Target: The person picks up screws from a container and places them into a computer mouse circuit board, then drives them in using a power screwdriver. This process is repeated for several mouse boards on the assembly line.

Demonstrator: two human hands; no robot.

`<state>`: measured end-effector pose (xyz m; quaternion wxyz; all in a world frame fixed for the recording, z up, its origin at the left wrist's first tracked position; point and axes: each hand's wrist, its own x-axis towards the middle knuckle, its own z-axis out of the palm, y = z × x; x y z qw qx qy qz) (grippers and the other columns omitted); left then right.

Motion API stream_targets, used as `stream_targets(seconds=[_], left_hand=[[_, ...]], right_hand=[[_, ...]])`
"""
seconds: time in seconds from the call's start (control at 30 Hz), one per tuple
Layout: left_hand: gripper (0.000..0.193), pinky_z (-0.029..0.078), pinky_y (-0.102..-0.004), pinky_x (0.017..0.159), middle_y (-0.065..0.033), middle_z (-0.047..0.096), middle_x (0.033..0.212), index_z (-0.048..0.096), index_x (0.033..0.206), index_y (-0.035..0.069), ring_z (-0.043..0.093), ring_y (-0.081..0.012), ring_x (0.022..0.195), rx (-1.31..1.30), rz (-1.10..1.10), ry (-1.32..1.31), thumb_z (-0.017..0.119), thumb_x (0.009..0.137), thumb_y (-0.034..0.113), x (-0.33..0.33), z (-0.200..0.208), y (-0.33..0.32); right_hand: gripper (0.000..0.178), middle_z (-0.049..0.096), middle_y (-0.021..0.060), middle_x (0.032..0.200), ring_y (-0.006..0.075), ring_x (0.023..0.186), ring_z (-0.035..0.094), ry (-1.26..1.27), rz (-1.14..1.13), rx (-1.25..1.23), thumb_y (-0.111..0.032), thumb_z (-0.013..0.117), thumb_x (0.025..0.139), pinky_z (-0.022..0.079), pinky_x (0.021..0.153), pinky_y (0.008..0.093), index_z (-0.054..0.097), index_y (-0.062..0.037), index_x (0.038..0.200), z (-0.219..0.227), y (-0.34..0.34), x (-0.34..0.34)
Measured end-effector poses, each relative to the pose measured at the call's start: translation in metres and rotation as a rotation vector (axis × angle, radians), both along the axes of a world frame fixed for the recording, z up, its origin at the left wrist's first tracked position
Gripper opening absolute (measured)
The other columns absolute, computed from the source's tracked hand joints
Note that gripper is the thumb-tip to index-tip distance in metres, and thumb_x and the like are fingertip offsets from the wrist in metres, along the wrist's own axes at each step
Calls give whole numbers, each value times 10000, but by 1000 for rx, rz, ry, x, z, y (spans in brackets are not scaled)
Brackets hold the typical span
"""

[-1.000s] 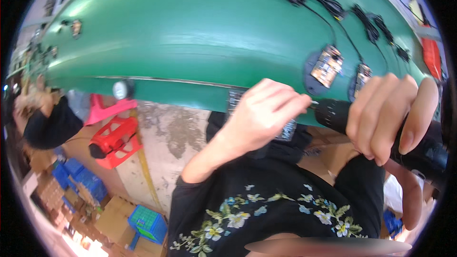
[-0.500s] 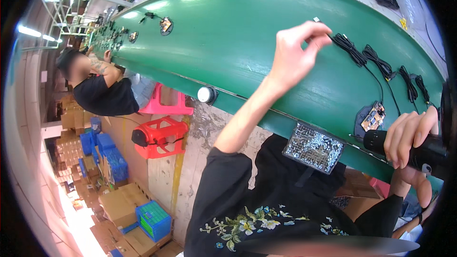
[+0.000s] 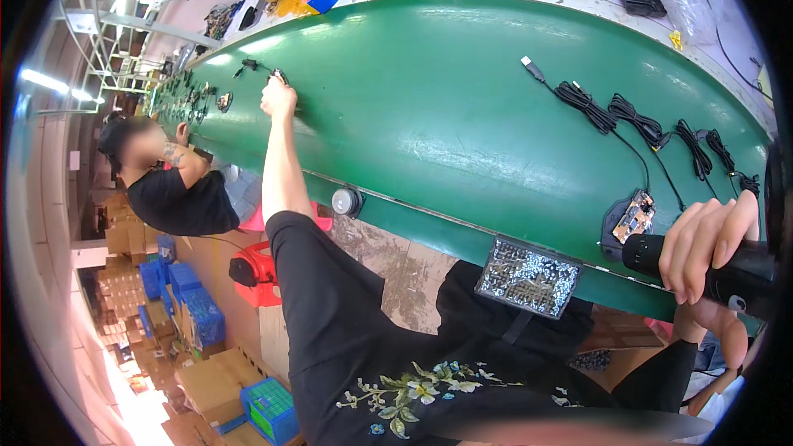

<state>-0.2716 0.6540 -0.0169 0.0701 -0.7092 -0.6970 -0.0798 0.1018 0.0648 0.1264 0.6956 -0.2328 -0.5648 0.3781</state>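
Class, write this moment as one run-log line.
left hand: at circuit board, grip unclear | right hand: holding black power driver | tray: shiny parts, green surface's near edge

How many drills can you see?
1: the black drill, in the right hand. More might be hidden, or too small to tell, far down the green belt.

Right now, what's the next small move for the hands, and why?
Probably draw the small part toward the black power driver with the left hand: that hand is at the part, well along the green work surface, while the right hand holds the driver beside a circuit board. Left grip firmness can't be seen.
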Motion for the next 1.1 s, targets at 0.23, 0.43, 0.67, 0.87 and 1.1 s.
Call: stream_targets(seconds=[0.23, 0.43, 0.67, 0.87, 1.1], left_hand=[[191, 562, -461, 886, -127, 759, 1051, 704, 1067, 122, 728, -336, 975, 93, -277, 147, 725, 921, 244, -12, 8, -25], [110, 556, -426, 829, -132, 739, 913, 737, 990, 86, 718, -301, 881, -93, -542, -279, 745, 893, 136, 36, 14, -121], [89, 528, -420, 882, -153, 688, 931, 716, 956, 39, 663, -341, 990, -46, -1023, -425, 710, 868, 32, 73, 24, -224], [149, 532, -437, 945, -124, 668, 930, 743, 951, 48, 654, -342, 1124, -171, -1320, -512, 750, 815, -13, 118, 35, -344], [202, 577, -398, 817, -97, 659, 901, 740, 970, 45, 694, -296, 1012, -606, -1607, -646, 740, 781, -26, 169, 47, -427]], right_hand=[[921, 625, -1, 632, 132, 459, 622, 71, -63, -62, -583, 1001, 516, 535, 482, 235, 452, -75, 1054, 6, 4, -15], [923, 621, -1, 617, 136, 453, 619, 70, -52, -60, -581, 1010, 497, 529, 474, 240, 460, -83, 1046, 15, 6, -15], [912, 635, -1, 635, 134, 459, 617, 34, -3, -15, -577, 1007, 512, 530, 476, 243, 464, -88, 1058, 14, 1, -5], [893, 640, -2, 641, 134, 486, 633, 54, -13, -41, -556, 1010, 533, 544, 502, 244, 462, -93, 1064, 13, 8, -7], [917, 631, -23, 673, 112, 515, 634, -51, -85, 5, -646, 944, 576, 522, 504, 234, 468, -101, 1139, 16, 13, 14]])
